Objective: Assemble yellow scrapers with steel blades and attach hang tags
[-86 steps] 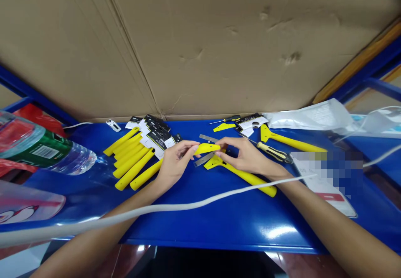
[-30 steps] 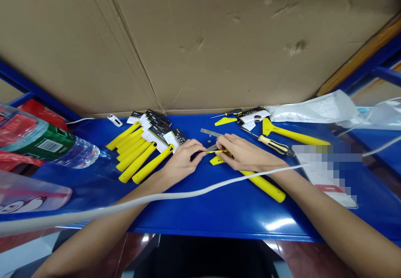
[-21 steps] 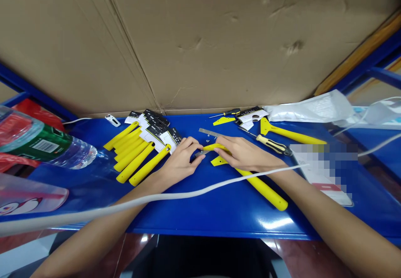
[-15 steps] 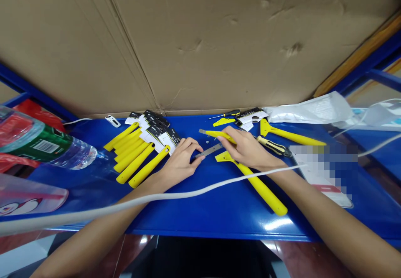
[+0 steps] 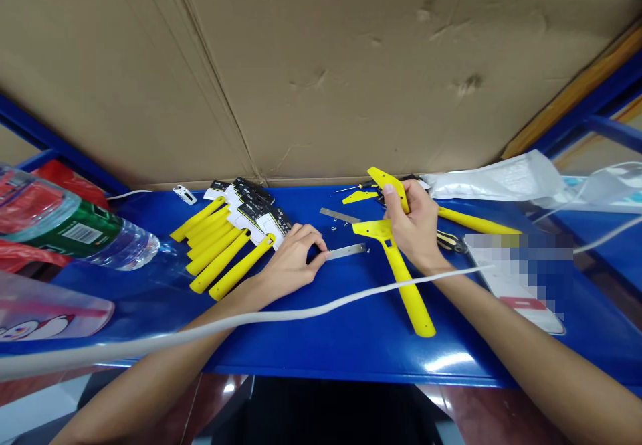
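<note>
My left hand (image 5: 293, 254) pinches the left end of a thin metal blade (image 5: 347, 251) just above the table. In my right hand (image 5: 414, 221) is a flat yellow plate (image 5: 390, 186), held between thumb and fingers. Below that hand lies a yellow scraper handle (image 5: 408, 291) with a wide head, close to the fingers. A second metal strip (image 5: 340, 215) and tiny screws (image 5: 334, 228) rest between the hands. Another yellow plate (image 5: 360, 197) lies farther back, beside a screwdriver mostly hidden by the held plate.
Several yellow handles (image 5: 221, 262) with black-and-white cards (image 5: 251, 207) lie at left, near a bottle (image 5: 85, 231) and a cup (image 5: 50, 308). A white cable (image 5: 301, 312) crosses in front. At right are a phone-like slab (image 5: 531, 304), black-and-cream pliers or tool handle (image 5: 450, 241) and plastic wrap (image 5: 486, 177).
My right hand has turned and lifted the yellow plate upright. The metal strip now shows on the table, and the blade in my left hand points more level. The scraper handle has swung leftward.
</note>
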The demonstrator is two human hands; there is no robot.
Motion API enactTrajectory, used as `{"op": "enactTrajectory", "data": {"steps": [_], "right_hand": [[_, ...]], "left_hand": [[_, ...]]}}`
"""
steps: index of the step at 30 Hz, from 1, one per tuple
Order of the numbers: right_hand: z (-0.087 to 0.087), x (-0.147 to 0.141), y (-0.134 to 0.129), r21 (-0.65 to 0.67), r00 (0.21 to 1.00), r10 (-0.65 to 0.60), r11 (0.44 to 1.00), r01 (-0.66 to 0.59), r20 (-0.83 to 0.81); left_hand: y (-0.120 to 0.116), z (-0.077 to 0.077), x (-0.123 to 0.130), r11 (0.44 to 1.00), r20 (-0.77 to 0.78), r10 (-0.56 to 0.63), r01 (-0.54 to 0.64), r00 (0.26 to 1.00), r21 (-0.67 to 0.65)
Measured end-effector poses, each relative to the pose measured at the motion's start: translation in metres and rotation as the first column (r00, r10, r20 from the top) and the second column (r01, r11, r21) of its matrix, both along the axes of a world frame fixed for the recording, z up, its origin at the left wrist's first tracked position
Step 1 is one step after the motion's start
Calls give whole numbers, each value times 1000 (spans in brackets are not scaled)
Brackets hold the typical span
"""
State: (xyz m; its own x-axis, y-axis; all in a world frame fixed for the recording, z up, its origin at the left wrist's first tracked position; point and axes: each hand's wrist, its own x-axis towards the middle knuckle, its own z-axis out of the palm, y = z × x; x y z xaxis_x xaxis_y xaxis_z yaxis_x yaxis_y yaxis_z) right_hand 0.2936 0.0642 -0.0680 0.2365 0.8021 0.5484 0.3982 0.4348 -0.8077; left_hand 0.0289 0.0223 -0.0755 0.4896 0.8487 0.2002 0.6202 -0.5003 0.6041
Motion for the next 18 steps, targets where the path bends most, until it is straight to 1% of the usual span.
{"op": "enactTrajectory", "data": {"steps": [7,13,15,18], "right_hand": [[-2,-2,-3,-8,998,49,999,-48,29],[-2,-3,-5,-27,995,75,997,-73,69],[-2,-4,-6,-29,994,79,997,-77,75],[-1,-5,-6,-27,994,71,997,-69,79]], "left_hand": [[0,-2,1,1000,3,27,-27,1000,15],[0,-1,1,998,74,49,-52,996,46],[0,0,1,995,101,66,-73,993,66],[0,4,1,986,153,131,-145,980,87]]}}
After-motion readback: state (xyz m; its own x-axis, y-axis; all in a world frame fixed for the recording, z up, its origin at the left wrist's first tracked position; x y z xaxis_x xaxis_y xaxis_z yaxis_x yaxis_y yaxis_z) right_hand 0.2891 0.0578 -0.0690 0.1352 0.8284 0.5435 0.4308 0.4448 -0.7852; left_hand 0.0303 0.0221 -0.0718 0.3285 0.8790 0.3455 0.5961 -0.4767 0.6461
